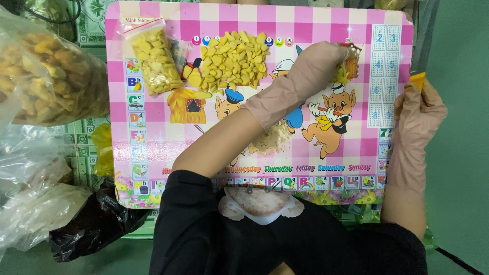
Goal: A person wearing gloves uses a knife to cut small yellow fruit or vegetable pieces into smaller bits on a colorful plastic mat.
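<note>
Head view: left hand (318, 66) grip clamped on yellow pieces (342, 76) (perhaps), right hand (418, 109) grip clamped on orange piece (417, 80).

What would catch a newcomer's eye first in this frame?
The bright pink checkered board with cartoon pigs fills the middle, with a heap of yellow pieces near its top. The gloved left hand reaches across to the board's upper right, while the gloved right hand holds a small orange piece at the right edge.

Small clear bag (153, 58) of yellow pieces, white label, lies perhaps sealed upper-left.
</note>
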